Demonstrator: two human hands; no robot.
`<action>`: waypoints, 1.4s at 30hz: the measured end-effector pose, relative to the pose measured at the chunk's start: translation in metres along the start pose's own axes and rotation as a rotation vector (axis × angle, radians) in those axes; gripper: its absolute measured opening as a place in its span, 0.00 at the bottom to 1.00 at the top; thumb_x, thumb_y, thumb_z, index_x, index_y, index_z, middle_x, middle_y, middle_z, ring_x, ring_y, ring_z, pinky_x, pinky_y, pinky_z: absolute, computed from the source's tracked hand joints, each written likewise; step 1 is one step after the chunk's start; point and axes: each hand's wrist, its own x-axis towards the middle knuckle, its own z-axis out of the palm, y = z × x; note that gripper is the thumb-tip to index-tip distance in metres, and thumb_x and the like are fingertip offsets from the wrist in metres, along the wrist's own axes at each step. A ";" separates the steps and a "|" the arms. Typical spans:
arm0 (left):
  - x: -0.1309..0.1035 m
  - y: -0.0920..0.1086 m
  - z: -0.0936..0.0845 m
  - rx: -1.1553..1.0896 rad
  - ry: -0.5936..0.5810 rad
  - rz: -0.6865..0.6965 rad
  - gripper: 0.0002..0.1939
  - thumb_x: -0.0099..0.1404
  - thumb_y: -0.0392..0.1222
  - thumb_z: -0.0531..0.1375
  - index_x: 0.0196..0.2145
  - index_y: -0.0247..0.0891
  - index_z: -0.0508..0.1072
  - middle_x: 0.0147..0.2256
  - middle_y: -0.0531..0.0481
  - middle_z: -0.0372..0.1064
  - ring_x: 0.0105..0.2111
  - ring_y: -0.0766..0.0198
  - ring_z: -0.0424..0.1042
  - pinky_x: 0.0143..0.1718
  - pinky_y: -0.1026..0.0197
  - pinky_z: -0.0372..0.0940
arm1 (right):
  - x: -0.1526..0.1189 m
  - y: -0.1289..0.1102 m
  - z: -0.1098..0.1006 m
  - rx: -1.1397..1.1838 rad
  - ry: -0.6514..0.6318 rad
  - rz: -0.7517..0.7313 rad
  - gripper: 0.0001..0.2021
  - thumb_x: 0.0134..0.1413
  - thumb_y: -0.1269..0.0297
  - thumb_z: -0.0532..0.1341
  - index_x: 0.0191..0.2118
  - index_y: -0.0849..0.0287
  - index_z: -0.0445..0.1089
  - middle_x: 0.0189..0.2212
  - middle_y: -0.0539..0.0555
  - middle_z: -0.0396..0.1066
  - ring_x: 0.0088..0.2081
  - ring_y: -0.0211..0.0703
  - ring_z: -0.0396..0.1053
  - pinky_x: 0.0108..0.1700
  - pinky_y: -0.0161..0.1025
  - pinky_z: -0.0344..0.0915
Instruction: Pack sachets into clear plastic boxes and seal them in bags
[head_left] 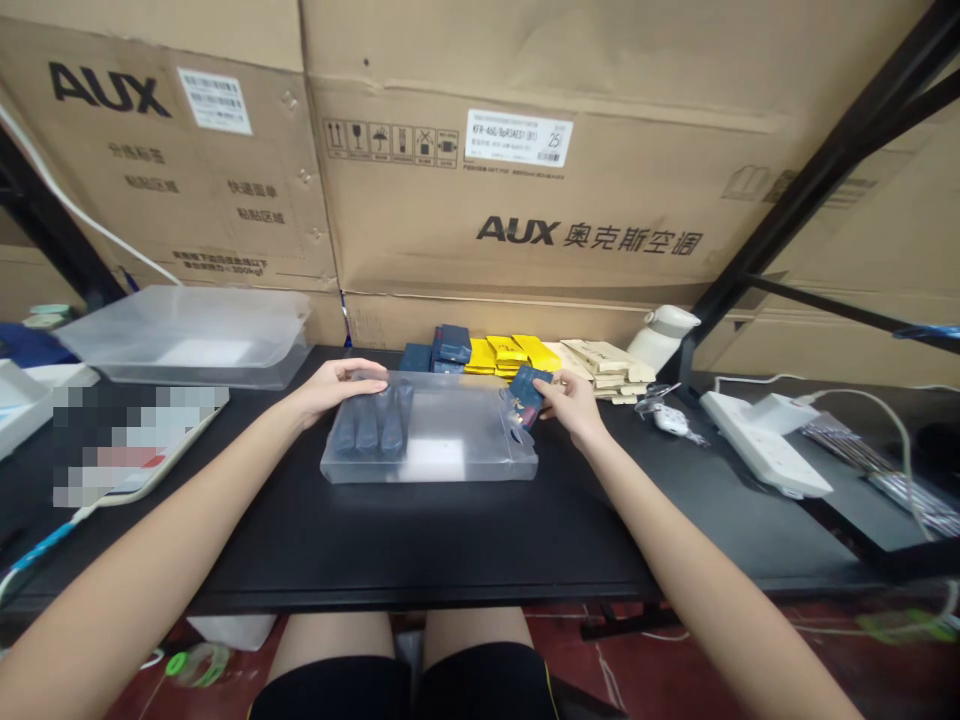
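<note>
A translucent plastic box (465, 420) lies on the black table in front of me. Several dark blue packets (366, 425) show through its left part. My left hand (341, 388) is closed on the box's far left corner, thumb and fingers at the edge. At the right end, which has an opening with loose flaps, my right hand (570, 402) pinches a dark blue packet (527, 395) with printing on it. That packet is tilted against the opening; whether part of it is inside, I cannot tell.
Behind the box stand more dark blue packets (452, 345), yellow packets (514, 353), cream packets (607, 365) and a white bottle (661, 335). A power strip (769, 445) lies right. Left are stacked translucent trays (187, 330) and a tablet-like device (161, 450). Cartons (525, 270) wall the back.
</note>
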 end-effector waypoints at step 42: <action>-0.004 0.005 0.006 -0.044 -0.005 -0.052 0.23 0.40 0.47 0.74 0.35 0.39 0.79 0.35 0.48 0.79 0.39 0.56 0.76 0.46 0.55 0.68 | -0.011 0.001 0.002 0.282 -0.681 0.184 0.12 0.37 0.69 0.71 0.33 0.59 0.76 0.31 0.49 0.76 0.31 0.33 0.73 0.35 0.29 0.69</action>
